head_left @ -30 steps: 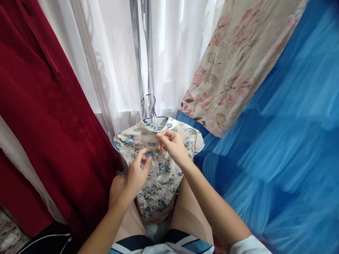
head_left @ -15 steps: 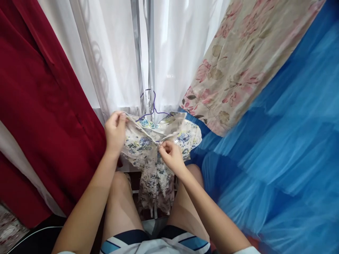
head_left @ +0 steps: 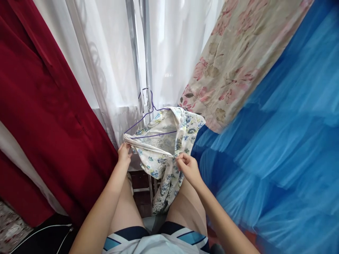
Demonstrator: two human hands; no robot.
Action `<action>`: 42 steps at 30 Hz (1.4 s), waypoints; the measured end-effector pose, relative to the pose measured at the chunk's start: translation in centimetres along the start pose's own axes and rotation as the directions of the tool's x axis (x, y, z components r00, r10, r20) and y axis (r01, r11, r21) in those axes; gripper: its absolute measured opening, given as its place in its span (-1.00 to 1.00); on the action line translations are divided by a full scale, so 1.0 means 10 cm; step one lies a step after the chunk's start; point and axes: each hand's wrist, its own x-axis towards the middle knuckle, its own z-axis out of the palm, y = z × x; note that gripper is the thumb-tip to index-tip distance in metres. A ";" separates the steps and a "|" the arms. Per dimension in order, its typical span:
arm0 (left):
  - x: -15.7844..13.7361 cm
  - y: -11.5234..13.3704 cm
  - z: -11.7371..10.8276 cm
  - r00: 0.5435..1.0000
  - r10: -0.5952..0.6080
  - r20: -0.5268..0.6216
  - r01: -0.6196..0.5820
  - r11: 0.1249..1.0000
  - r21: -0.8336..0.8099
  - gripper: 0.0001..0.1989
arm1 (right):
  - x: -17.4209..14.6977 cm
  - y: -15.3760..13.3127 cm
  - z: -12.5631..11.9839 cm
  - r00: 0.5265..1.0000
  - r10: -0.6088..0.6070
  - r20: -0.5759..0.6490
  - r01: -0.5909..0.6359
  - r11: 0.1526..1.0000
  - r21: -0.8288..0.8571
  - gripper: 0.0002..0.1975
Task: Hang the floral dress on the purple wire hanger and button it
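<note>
A white dress with blue and yellow flowers (head_left: 159,162) hangs tilted on a purple hanger (head_left: 141,120), its neckline pulled wide. The hanger's hook is on an upright metal stand (head_left: 147,63). My left hand (head_left: 124,153) is closed on the dress's edge just below the hanger's left end. With its fingertips pinched, my right hand (head_left: 188,165) grips the front of the neckline. The lower part of the dress hangs down between my knees.
Dark red cloth (head_left: 53,106) hangs at the left and white curtains (head_left: 111,53) behind the stand. A pink-flowered cloth (head_left: 233,63) and a blue tulle layered garment (head_left: 286,151) hang at the right. A black item with white piping (head_left: 39,238) lies at lower left.
My left hand has moved down and slightly right, and the dress's left side now sits over the hanger's end. My right hand has shifted right and down, stretching the neckline.
</note>
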 end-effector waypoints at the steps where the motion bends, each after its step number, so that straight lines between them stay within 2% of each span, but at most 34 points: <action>1: -0.03 -0.07 0.02 0.999 -0.008 0.031 0.007 0.999 0.034 -0.93 | -0.02 0.02 -0.07 1.000 0.007 -0.012 -0.007 1.000 -0.003 -0.81; 4: -0.20 -0.25 0.09 0.985 -0.027 0.168 0.004 0.991 0.137 -0.89 | -0.07 0.11 -0.17 1.000 0.023 -0.019 -0.023 1.000 -0.004 -0.80; 8: -0.55 -0.27 0.24 0.933 0.074 0.352 -0.138 0.977 0.161 -0.80 | -0.07 0.34 -0.11 0.998 0.052 0.029 -0.051 0.998 -0.024 -0.80; 10: -0.75 -0.15 0.32 0.876 0.196 0.440 -0.289 0.945 0.155 -0.76 | -0.03 0.49 -0.06 0.996 0.091 0.005 -0.091 0.995 -0.041 -0.76; 13: -1.05 0.09 0.44 0.739 0.358 0.571 -0.520 0.842 0.145 -0.75 | 0.04 0.72 -0.06 0.984 0.161 -0.081 -0.168 0.980 -0.103 -0.71; 15: -1.24 0.23 0.50 0.674 0.381 0.633 -0.580 0.803 0.135 -0.76 | 0.06 0.85 -0.12 0.977 0.176 -0.121 -0.194 0.967 -0.165 -0.71; 19: -1.53 0.29 0.54 0.587 0.356 0.726 -0.641 0.753 0.148 -0.78 | 0.02 0.98 -0.26 0.973 0.200 -0.112 -0.225 0.930 -0.291 -0.71; 23: -1.65 0.19 0.49 0.546 0.336 0.767 -0.699 0.687 0.197 -0.78 | -0.08 0.91 -0.25 0.973 0.231 -0.021 -0.219 0.884 -0.414 -0.77; 25: -1.68 0.15 0.46 0.549 0.350 0.759 -0.701 0.688 0.189 -0.77 | -0.13 0.78 -0.17 0.979 0.204 0.028 -0.171 0.881 -0.442 -0.93; 26: -1.71 0.15 0.45 0.549 0.363 0.753 -0.701 0.690 0.179 -0.78 | -0.16 0.68 -0.12 0.983 0.167 0.076 -0.118 0.894 -0.433 -0.89; 28: -1.76 0.17 0.43 0.537 0.391 0.748 -0.714 0.683 0.156 -0.78 | -0.22 0.43 -0.01 0.967 0.072 0.245 0.013 0.944 -0.329 -0.58; 30: -1.80 0.20 0.42 0.511 0.390 0.766 -0.738 0.656 0.158 -0.79 | -0.30 0.14 0.11 0.894 -0.010 0.448 0.065 0.992 -0.108 -0.44; 32: -1.81 0.22 0.40 0.499 0.365 0.786 -0.764 0.613 0.200 -0.80 | -0.38 -0.12 0.22 0.824 -0.017 0.566 -0.058 0.992 0.114 -0.53; 34: -1.76 0.20 0.36 0.511 0.325 0.796 -0.769 0.587 0.254 -0.80 | -0.45 -0.30 0.33 0.808 0.040 0.588 -0.239 0.934 0.266 -0.68; 36: -1.67 0.13 0.26 0.544 0.235 0.806 -0.703 0.653 0.284 -0.76 | -0.47 -0.39 0.40 0.806 0.130 0.578 -0.389 0.852 0.351 -0.76; 37: -1.62 0.08 0.19 0.555 0.154 0.818 -0.634 0.714 0.295 -0.72 | -0.47 -0.42 0.41 0.799 0.168 0.577 -0.442 0.815 0.374 -0.76; 38: -1.58 0.03 0.11 0.546 0.055 0.836 -0.548 0.778 0.307 -0.67 | -0.45 -0.44 0.41 0.791 0.196 0.580 -0.479 0.788 0.387 -0.75; 40: -1.50 -0.08 -0.09 0.471 -0.151 0.869 -0.384 0.852 0.356 -0.59 | -0.38 -0.48 0.35 0.775 0.227 0.590 -0.516 0.766 0.383 -0.74; 42: -1.44 -0.16 -0.30 0.387 -0.277 0.880 -0.315 0.857 0.408 -0.55 | -0.28 -0.52 0.24 0.783 0.224 0.580 -0.487 0.801 0.348 -0.74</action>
